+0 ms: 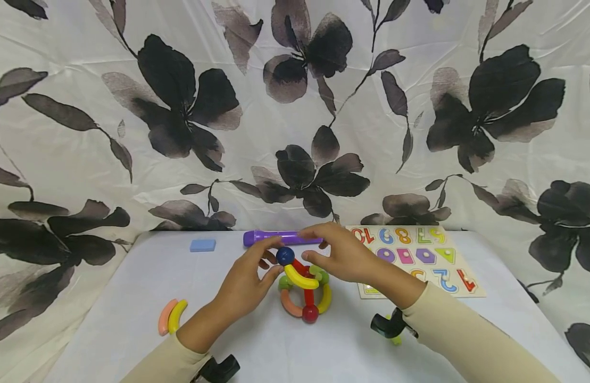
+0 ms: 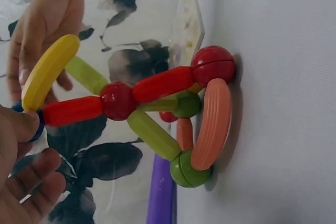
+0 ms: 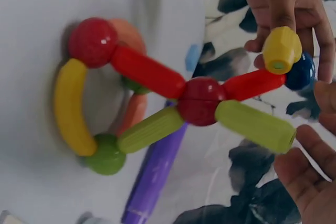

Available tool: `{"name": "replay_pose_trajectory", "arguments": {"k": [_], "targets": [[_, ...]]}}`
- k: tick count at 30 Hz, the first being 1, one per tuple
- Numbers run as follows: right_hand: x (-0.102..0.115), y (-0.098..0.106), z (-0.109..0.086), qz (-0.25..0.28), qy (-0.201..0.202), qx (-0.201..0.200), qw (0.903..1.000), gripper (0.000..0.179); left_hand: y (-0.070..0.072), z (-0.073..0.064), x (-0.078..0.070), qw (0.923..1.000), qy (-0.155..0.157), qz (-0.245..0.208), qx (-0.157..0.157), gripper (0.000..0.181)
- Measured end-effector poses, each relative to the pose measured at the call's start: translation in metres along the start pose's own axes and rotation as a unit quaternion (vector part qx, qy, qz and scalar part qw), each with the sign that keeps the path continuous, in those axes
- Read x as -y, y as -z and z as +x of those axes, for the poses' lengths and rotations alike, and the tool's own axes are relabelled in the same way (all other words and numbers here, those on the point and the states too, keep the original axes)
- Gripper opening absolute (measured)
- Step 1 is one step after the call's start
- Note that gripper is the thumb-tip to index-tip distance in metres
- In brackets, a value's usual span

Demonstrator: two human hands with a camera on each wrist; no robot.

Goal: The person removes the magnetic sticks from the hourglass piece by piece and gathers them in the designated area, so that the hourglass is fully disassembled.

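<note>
A magnetic stick-and-ball structure (image 1: pixel 309 298) stands on the table, its lower ring made of curved sticks and green and red balls. From its middle red ball (image 3: pixel 202 100), a red stick (image 2: pixel 73 111) rises to a blue ball (image 1: pixel 285 256). A curved yellow stick (image 1: pixel 301 279) is attached at the blue ball. My left hand (image 1: pixel 244 282) pinches the blue ball between thumb and fingers. My right hand (image 1: pixel 345 252) hovers beside the top with loosely bent fingers, holding nothing. Its fingertips are close to a green stick (image 3: pixel 257 126); whether they touch it I cannot tell.
Behind the structure lies a purple tube (image 1: pixel 261 237). A number-and-shape puzzle board (image 1: pixel 459 260) is at the back right, partly under my right arm. A blue block (image 1: pixel 202 245) lies back left, and pink (image 1: pixel 167 317) and yellow curved sticks (image 1: pixel 177 316) lie front left.
</note>
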State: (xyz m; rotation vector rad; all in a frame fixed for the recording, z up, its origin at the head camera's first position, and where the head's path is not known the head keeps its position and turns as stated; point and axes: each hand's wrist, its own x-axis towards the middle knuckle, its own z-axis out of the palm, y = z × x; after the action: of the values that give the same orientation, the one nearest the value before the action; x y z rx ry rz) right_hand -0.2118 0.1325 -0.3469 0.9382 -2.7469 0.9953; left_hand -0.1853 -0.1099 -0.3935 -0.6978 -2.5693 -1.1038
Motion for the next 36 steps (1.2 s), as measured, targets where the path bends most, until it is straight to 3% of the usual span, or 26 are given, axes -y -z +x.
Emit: {"name": "replay_pose_trajectory", "arguments": {"k": [7, 11, 17, 36], "targets": [[0.009, -0.004, 0.011, -0.016, 0.057, 0.070, 0.9957, 0.051, 0.003, -0.001, 0.000, 0.9997, 0.009, -0.004, -0.021, 0.069], [0.011, -0.006, 0.013, -0.016, 0.056, 0.096, 0.9937, 0.053, 0.004, -0.002, 0.000, 0.9993, 0.023, -0.003, -0.029, 0.067], [0.012, -0.010, 0.015, -0.008, 0.021, 0.098, 0.9949, 0.048, 0.004, -0.002, 0.001, 0.9988, 0.032, -0.007, -0.037, 0.057], [0.010, -0.015, 0.017, 0.027, 0.014, 0.087, 0.9958, 0.041, 0.002, -0.008, 0.005, 0.9994, 0.002, 0.014, -0.033, 0.045]]}}
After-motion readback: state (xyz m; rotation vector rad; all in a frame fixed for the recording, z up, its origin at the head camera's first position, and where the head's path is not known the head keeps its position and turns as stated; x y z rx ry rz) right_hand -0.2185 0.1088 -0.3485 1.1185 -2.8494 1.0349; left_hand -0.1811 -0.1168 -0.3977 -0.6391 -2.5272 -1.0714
